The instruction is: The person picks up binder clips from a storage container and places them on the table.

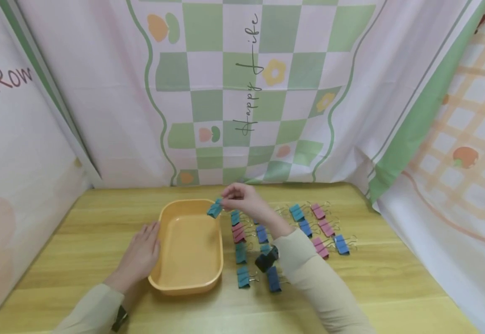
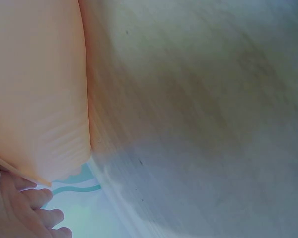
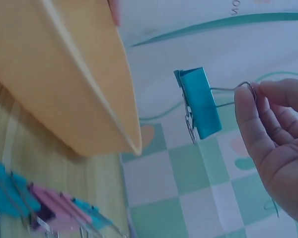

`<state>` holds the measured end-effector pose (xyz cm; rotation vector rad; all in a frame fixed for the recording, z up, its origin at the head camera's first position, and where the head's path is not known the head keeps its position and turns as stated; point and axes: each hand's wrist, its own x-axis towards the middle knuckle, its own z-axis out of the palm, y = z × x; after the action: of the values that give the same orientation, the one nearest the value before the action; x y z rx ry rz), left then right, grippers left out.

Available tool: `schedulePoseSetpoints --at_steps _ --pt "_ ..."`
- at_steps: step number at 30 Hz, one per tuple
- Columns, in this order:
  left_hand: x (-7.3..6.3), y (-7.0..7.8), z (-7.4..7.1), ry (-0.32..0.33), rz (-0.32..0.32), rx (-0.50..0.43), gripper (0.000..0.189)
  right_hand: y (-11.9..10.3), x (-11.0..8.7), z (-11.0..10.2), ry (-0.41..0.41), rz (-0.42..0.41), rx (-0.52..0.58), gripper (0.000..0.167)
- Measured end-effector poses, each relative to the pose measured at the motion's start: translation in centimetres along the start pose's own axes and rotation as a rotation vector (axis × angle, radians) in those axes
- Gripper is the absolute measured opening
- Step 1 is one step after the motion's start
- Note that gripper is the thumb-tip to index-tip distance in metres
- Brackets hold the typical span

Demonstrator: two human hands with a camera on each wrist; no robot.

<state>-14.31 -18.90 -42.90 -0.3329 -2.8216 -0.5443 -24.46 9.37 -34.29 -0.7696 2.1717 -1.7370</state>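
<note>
My right hand [image 1: 246, 202] pinches a teal binder clip [image 3: 201, 102] by one wire handle between thumb and forefinger. In the head view that clip overlaps the far right corner of a yellow-orange plastic tray [image 1: 218, 273]. The right wrist view shows it hanging beside the tray's rim, its other handle folded against the body. My left hand [image 1: 139, 250] rests against the tray's left side, fingers along the rim. Inside, the tray's floor shows bare. In the left wrist view the fingers [image 2: 37, 198] of that hand appear at the tray's edge.
Right of the tray, several binder clips lie in rough rows on the wood-grain table [image 1: 100, 218]: teal clips [image 1: 243, 277], pink clips [image 1: 320, 248] and blue clips [image 1: 341, 244]. My right forearm covers some of them. A printed curtain [image 1: 209, 106] hangs behind the table.
</note>
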Motion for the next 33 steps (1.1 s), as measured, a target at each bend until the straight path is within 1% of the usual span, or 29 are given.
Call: schedulePoseSetpoints --at_steps 4,9,16,18,24,28,33 --pt "0.0 0.0 -0.1 -0.003 0.001 0.001 0.047 -0.2 -1.2 -1.2 0.002 0.0 -0.018 0.021" --pt "0.0 0.1 -0.2 -0.009 -0.004 0.003 0.046 -0.4 -2.7 -2.6 -0.009 -0.016 -0.065 0.025" --pt "-0.1 0.2 -0.3 -0.015 -0.008 0.003 0.047 0.2 -4.8 -4.6 -0.005 -0.043 -0.095 0.025" --pt "-0.1 0.1 -0.2 -0.011 -0.008 0.001 0.047 0.2 -5.3 -5.2 0.005 -0.043 -0.095 0.024" --pt "-0.1 -0.1 0.1 -0.018 -0.016 -0.006 0.047 0.4 -7.2 -6.7 0.04 -0.006 -0.116 0.024" --pt "-0.1 -0.1 0.2 -0.025 -0.019 -0.009 0.047 0.7 -8.3 -7.7 0.059 -0.008 -0.124 0.024" --pt "-0.1 0.0 0.0 -0.009 -0.013 -0.009 0.047 1.6 -9.6 -8.8 0.083 -0.003 -0.124 0.026"
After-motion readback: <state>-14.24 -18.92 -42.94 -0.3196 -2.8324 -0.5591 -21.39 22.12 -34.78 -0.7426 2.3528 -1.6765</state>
